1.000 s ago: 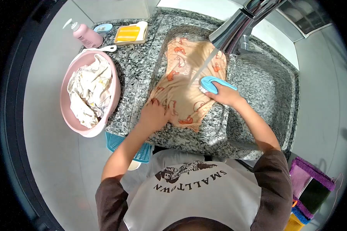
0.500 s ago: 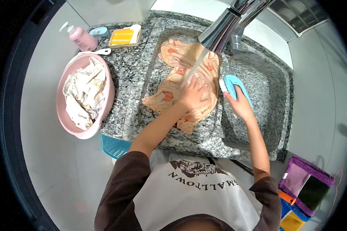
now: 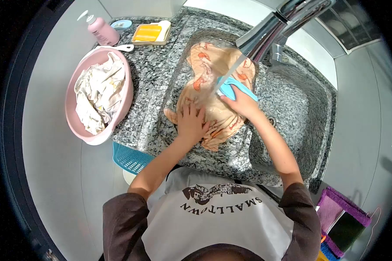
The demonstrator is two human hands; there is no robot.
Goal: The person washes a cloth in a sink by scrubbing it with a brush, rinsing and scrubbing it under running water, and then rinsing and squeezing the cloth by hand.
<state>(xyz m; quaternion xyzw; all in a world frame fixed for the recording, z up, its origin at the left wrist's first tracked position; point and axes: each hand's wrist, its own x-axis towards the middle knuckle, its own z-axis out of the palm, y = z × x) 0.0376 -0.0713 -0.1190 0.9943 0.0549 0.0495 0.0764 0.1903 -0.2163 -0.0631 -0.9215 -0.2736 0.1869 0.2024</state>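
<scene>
A wet peach cloth with orange prints (image 3: pixel 204 65) lies crumpled in the shallow left part of the granite sink. My left hand (image 3: pixel 190 124) rests on its lower left area, palm down with the fingers spread. My right hand (image 3: pixel 243 103) is closed around a blue scrubbing brush (image 3: pixel 237 86), which is against the middle of the cloth. Water from the chrome faucet (image 3: pixel 265 35) falls on the cloth between my two hands, beside the brush. The brush's bristles are mostly hidden.
At the left stands a pink basin (image 3: pixel 71 114) holding white clothes (image 3: pixel 101 91). Behind it are a pink pump bottle (image 3: pixel 103 31) and a soap dish (image 3: pixel 162 42). The deep sink basin (image 3: pixel 294 117) is at the right, a blue basket (image 3: pixel 130 158) below the counter.
Since half a second ago, my right hand has brought the brush left from over the deep basin onto the cloth. My left hand has moved left and down, and the cloth has shifted.
</scene>
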